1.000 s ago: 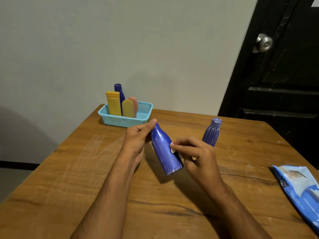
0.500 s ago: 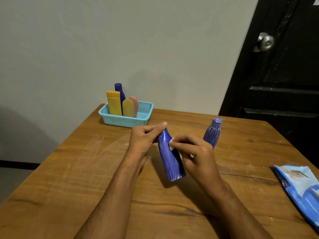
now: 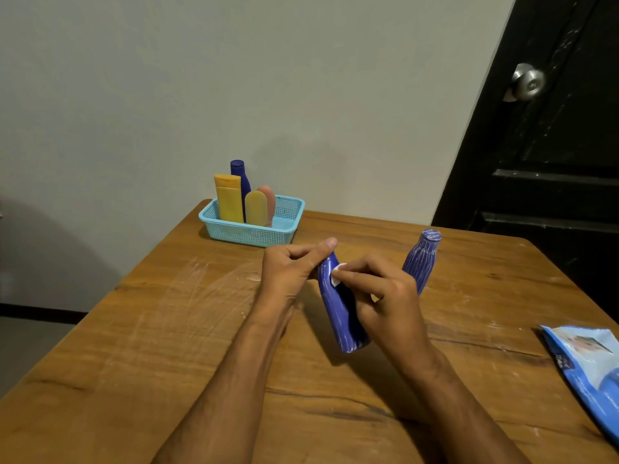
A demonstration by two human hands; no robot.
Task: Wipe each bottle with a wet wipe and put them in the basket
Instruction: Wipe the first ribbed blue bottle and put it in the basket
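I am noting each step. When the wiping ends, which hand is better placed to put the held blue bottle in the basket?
Probably the left hand: its grip is on the blue bottle top, on the basket side. The right hand pinches the wipe.

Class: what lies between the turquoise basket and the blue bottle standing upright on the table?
Bare wooden table only, in the head view, separates the basket from the standing bottle.

A wooden table (image 3: 140, 329) stood against a pale wall (image 3: 234, 78); a black door (image 3: 552, 145) (round metal knob (image 3: 527, 82)) rose beyond the right hand.
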